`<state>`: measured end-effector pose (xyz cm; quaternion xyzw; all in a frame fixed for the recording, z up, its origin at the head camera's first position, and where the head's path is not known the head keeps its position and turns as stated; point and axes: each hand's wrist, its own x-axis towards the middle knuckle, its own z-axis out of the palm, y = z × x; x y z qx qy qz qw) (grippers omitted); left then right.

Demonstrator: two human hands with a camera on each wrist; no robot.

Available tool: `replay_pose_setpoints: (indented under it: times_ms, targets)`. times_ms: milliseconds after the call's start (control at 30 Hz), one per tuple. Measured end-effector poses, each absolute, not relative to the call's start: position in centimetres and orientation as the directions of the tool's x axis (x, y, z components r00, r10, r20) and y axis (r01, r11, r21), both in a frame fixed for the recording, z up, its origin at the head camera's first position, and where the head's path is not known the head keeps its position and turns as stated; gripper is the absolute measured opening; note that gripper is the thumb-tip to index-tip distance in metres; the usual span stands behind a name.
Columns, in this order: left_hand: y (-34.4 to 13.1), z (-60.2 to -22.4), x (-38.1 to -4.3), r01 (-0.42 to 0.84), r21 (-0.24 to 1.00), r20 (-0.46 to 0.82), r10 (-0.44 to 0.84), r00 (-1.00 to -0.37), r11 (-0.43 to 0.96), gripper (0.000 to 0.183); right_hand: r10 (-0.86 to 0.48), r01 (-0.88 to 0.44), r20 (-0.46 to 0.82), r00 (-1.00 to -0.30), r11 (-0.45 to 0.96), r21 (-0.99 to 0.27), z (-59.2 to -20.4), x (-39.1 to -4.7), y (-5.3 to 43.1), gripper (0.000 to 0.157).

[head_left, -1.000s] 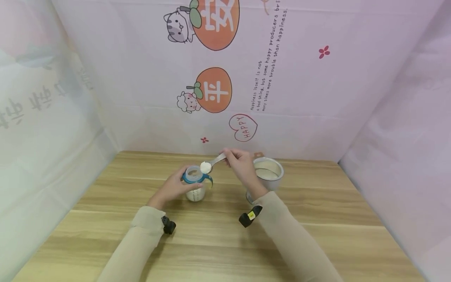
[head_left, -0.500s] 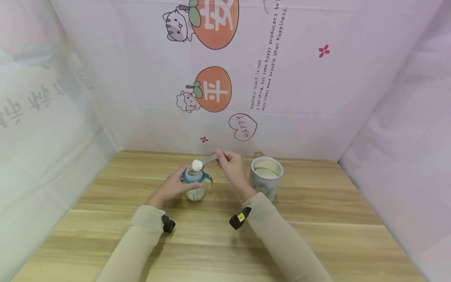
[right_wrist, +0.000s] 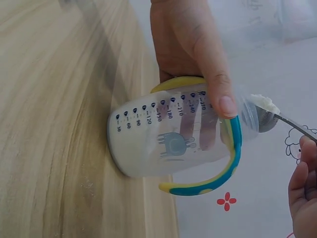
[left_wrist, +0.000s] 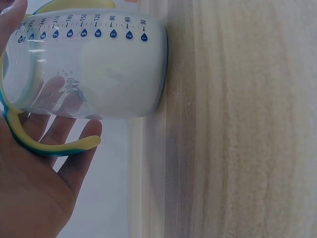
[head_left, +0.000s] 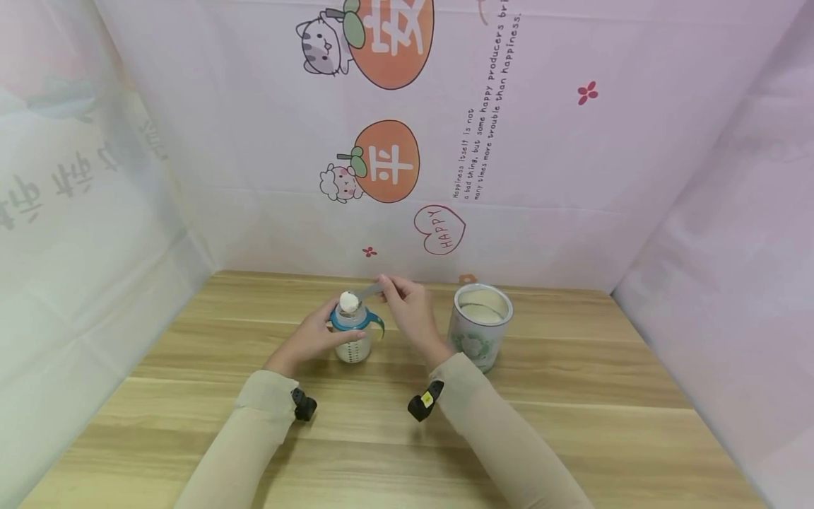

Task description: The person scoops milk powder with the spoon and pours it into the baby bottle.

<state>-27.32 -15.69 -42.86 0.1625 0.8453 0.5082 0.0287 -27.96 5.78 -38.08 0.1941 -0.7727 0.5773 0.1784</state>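
Note:
A clear baby bottle (head_left: 352,351) with a blue ring and two side handles stands upright on the table, part filled with whitish contents. My left hand (head_left: 309,339) grips it around its upper part, thumb in front and fingers behind, as the right wrist view shows. With thumb and fingers, my right hand (head_left: 410,307) pinches the handle of a metal spoon (head_left: 370,290). Heaped white powder (right_wrist: 266,103) fills the spoon's bowl, which sits at the bottle's uncapped mouth. In the left wrist view the bottle's scale (left_wrist: 84,32) is visible, but the spoon is not.
To the right of the bottle stands an open tin (head_left: 478,343) with pale powder inside. The wooden table (head_left: 356,452) meets printed cloth walls (head_left: 540,177) at the back and both sides. Specks of powder lie on the table in the right wrist view.
My right hand has carried the loaded spoon left, from beside the bottle's rim to its mouth. The tin, partly covered by my right arm before, now shows fully. My left hand stays put.

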Motion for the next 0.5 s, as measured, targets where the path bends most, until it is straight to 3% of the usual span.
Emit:
replay_pose_setpoints:
  times_ms: [233,500]
  targets:
    - [-15.6,-42.7,-27.1,0.222,0.870,0.093,0.295,-0.951,0.440,0.080,-0.126,-0.535,0.522,-0.844,0.281,-0.797,-38.7,-27.8,5.7,0.032]
    - [-15.6,-42.6,-26.9,0.229,0.871,0.100,0.300,-0.949,0.434,0.072,-0.199,-0.630,0.599,-0.776,0.291,-0.720,-39.5,-27.6,5.8,0.028]
